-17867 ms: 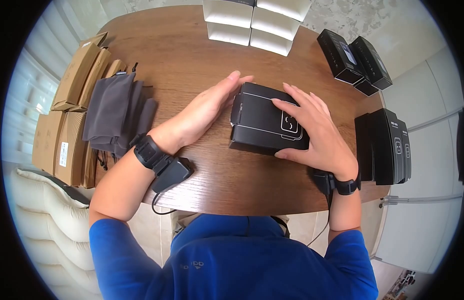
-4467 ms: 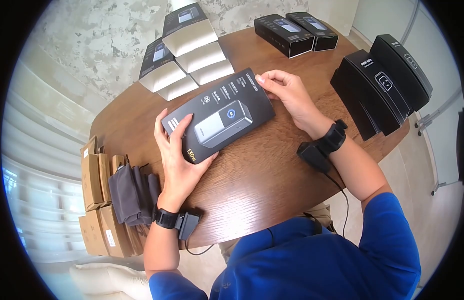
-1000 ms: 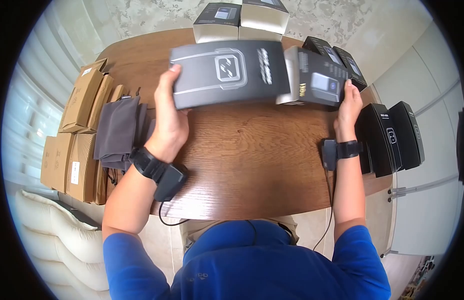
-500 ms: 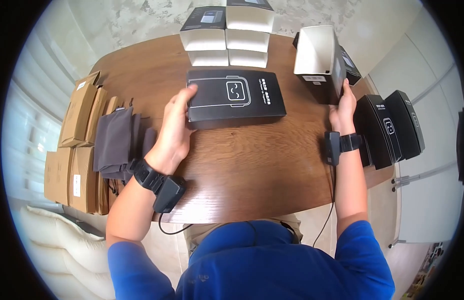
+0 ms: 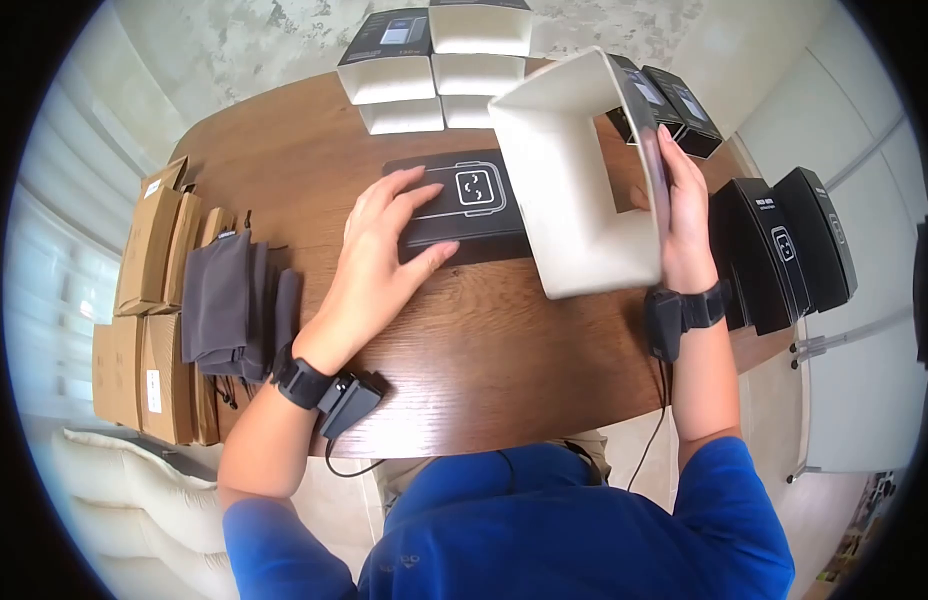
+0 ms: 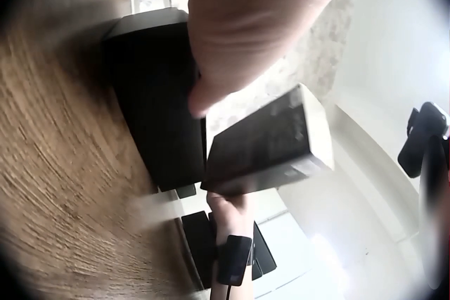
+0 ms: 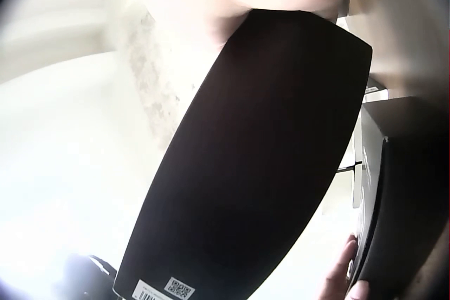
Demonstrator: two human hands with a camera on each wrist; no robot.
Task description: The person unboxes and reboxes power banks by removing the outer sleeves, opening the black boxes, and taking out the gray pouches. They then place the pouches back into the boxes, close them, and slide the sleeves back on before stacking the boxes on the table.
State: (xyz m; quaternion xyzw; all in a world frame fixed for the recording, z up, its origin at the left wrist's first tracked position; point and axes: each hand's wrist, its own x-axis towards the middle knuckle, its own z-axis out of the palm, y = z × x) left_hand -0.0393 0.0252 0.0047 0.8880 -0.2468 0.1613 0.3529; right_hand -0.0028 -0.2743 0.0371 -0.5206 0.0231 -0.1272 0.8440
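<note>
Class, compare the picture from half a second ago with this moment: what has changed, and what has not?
The open sleeve, still in the right hand, has swung left, now hiding the black box's right end. The left hand has let go of its left end; its fingers now rest over the top. The box remains flat.

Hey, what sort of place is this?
Probably a room in a home, perhaps a small office: there's a wooden table, a sheer curtain at the left and a padded cream seat beside the table.
</note>
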